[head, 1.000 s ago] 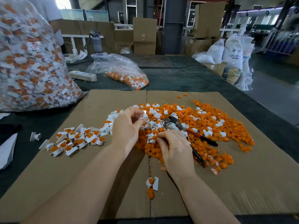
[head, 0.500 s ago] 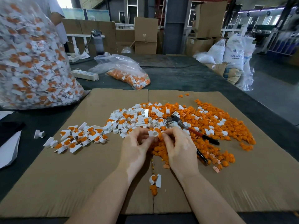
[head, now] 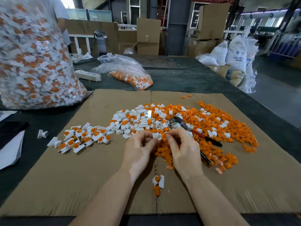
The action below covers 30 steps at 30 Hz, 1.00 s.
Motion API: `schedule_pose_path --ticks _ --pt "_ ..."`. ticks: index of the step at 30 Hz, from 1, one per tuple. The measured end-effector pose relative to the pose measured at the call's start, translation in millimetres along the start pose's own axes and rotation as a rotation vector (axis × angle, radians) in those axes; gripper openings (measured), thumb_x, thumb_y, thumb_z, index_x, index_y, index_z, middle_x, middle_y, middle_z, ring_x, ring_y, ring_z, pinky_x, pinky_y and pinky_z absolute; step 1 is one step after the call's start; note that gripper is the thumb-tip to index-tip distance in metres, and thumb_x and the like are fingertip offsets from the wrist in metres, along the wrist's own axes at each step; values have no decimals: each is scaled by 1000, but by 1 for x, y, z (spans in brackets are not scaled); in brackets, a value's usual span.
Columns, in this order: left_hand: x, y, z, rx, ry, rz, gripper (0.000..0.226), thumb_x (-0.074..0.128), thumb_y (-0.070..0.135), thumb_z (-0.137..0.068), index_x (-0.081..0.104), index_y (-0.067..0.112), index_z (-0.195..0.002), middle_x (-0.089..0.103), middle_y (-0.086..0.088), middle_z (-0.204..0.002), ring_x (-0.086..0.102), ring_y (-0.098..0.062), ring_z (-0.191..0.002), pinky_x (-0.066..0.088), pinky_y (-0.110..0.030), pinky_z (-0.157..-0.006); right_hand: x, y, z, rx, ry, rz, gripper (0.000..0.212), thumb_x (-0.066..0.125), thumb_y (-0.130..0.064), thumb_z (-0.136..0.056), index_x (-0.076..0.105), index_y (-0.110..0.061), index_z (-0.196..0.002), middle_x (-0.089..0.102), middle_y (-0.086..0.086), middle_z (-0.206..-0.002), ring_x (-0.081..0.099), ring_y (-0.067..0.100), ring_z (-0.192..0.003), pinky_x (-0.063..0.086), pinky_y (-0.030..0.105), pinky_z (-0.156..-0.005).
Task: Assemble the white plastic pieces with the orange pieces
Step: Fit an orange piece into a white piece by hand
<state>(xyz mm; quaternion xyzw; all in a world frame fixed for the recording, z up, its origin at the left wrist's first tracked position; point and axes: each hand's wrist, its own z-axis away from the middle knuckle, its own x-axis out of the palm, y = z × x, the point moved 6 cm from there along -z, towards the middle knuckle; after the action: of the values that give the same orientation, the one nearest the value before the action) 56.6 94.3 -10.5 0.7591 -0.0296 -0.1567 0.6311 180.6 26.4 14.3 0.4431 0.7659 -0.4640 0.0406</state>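
Even, soft daylight fills the scene, brightest at a blown-out window (head: 65, 0) far beyond the left hand (head: 140, 150). Shadows under both hands are faint. Wide-angle bending warps the edges; the bag (head: 32, 62) left of the hands looks smeared.

Pliers (head: 195, 131) on cardboard (head: 81, 176), power strip (head: 88, 75) behind.

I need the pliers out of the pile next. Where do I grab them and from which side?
Take the pliers by the red and black handles, coming from the right. Their metal head is half buried among white pieces and orange pieces, while the handles point right and toward the near edge, lying on top of the pile. The right hand is closest.
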Motion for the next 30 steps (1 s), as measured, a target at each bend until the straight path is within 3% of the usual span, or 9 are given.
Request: schedule_pose_path --ticks 7,16,25,30 --pt "0 0 1 -14 -18 53 5 66 15 -85 65 16 -90 67 -6 -76 62 -10 -68 48 -13 -59 4 0 0 -37 -16 121 7 63 -18 -87 63 -12 -86 61 -2 -79 57 13 -76 47 21 -67" --pt "-2 -2 1 -7 7 55 4 67 14 -85 66 17 -88 69 -4 -72 64 -11 -67 51 -15 -60 5 -7 2 -116 -10 195 12 67 -17 -86 63 -10 -77 61 -2 -68 56 15 -66 50 36 -66" --pt "1 4 4 50 -42 -3 13 67 10 -85 64 21 -80 67 -1 -69 63 -5 -61 46 -9 -55 7 -11 4 -179 16 251 23 71 -8 -79 54 -9 -65 53 0 -58 49 16 -55 42 30 -60" --pt "0 4 4 52 -27 19 10 65 10 -86 65 20 -82 66 -1 -71 62 -5 -64 47 -11 -58 7 -9 4 -160 -1 202 16 70 -12 -82 60 -10 -70 58 -2 -63 53 15 -62 46 33 -64"
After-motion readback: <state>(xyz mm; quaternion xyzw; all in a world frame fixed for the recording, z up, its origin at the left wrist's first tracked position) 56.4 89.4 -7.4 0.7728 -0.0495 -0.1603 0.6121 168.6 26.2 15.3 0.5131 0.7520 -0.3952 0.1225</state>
